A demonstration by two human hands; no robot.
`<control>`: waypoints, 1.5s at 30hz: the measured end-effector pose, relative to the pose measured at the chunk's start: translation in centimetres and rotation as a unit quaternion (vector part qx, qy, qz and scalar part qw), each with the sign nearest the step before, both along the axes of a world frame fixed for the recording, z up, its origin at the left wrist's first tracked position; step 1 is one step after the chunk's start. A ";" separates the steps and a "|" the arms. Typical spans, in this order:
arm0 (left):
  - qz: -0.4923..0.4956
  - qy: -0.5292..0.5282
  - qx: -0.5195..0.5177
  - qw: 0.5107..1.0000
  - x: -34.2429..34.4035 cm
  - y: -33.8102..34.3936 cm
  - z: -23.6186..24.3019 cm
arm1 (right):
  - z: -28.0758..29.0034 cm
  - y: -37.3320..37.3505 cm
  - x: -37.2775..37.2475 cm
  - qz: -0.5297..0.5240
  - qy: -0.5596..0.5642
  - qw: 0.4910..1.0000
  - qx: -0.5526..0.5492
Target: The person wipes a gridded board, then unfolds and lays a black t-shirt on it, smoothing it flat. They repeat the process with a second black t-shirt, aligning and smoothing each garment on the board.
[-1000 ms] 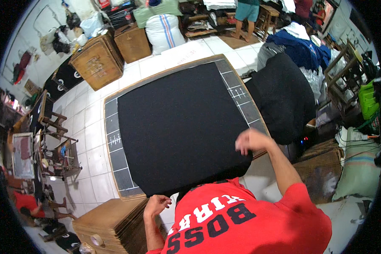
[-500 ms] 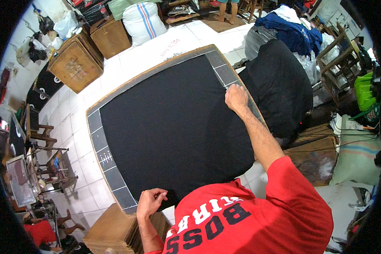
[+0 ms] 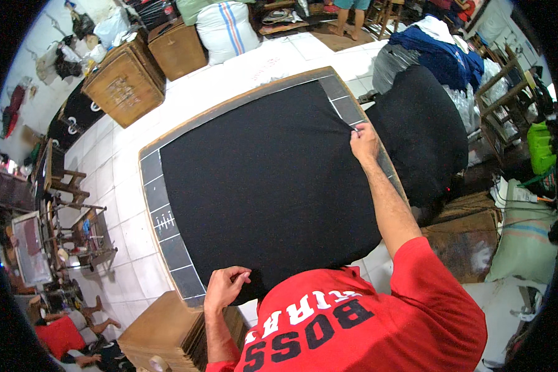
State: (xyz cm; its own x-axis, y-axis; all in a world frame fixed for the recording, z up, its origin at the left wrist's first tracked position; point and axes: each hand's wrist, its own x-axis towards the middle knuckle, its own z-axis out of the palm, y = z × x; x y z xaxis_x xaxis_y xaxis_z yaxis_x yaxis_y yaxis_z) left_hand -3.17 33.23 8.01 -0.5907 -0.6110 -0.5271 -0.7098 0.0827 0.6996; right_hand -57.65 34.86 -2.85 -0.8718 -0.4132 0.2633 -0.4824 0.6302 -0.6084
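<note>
A black cloth (image 3: pixel 266 192) lies over a dark grey board (image 3: pixel 347 110) with white ruled lines and a tan rim. My right hand (image 3: pixel 364 141) pinches the cloth's right edge, drawing it to a small point near the board's right rim. Creases run from that pinch into the cloth. At the near left corner, my left hand (image 3: pixel 225 286) rests over the cloth's edge with its fingers bent inward. Whether those fingers hold any cloth is hidden. The cloth's near edge hangs against my red shirt (image 3: pixel 347 310).
A large black cloth-covered heap (image 3: pixel 421 136) stands close beyond the board's right rim. Brown board stacks sit near my left arm (image 3: pixel 161 328) and at the far left (image 3: pixel 124 87). A white sack (image 3: pixel 226 34) stands at the back. Another person's legs (image 3: pixel 349 22) show behind.
My right hand has pulled the cloth's right edge outward into a point, and creases now lead to it. My left hand stays at the near left corner. The whole view has shifted slightly.
</note>
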 end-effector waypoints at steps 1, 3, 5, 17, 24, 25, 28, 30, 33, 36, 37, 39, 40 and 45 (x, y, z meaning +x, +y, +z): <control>0.015 0.010 -0.003 1.000 0.1 0.2 0.0 | -0.3 0.2 0.0 0.000 0.031 0.999 0.011; 0.047 0.008 -0.001 0.999 0.6 0.4 -0.1 | -0.3 0.4 0.6 0.004 0.023 0.999 0.031; 0.082 0.035 -0.034 0.995 1.3 0.7 -0.4 | 0.4 -0.1 2.1 -0.028 0.059 0.997 0.046; 0.390 -0.055 -0.437 0.809 3.9 -7.7 -6.7 | 5.6 -9.7 30.0 0.715 0.111 0.687 0.064; 0.408 -0.089 -0.428 0.801 3.1 -12.0 -8.3 | 2.6 -24.0 34.5 0.697 0.207 0.682 0.078; 0.409 -0.088 -0.427 0.801 2.9 -12.7 -8.5 | 2.2 -26.1 34.4 0.685 0.215 0.688 0.099; 0.406 -0.087 -0.442 0.795 2.3 -15.1 -8.9 | 1.5 -31.0 34.0 0.667 0.224 0.701 0.114; 0.406 -0.074 -0.443 0.796 1.8 -16.9 -9.2 | 1.3 -33.5 33.9 0.654 0.234 0.710 0.113; 0.393 -0.076 -0.469 0.787 0.5 -19.6 -9.4 | 1.1 -35.3 33.8 0.646 0.229 0.717 0.128; 0.398 -0.066 -0.493 0.771 -0.9 -22.1 -9.6 | 0.8 -35.4 34.2 0.630 0.233 0.734 0.104; 0.400 -0.067 -0.501 0.765 -1.3 -22.9 -9.6 | 0.7 -35.1 34.5 0.620 0.228 0.746 0.089; 0.406 -0.075 -0.493 0.766 -2.0 -24.1 -9.7 | 0.5 -34.4 34.7 0.615 0.221 0.753 0.077; 0.408 -0.078 -0.485 0.770 -2.2 -24.6 -9.8 | 0.4 -34.0 34.7 0.620 0.218 0.749 0.081; 0.388 -0.121 -0.457 0.791 -2.9 -26.2 -9.8 | 0.7 -33.3 34.8 0.629 0.208 0.744 0.083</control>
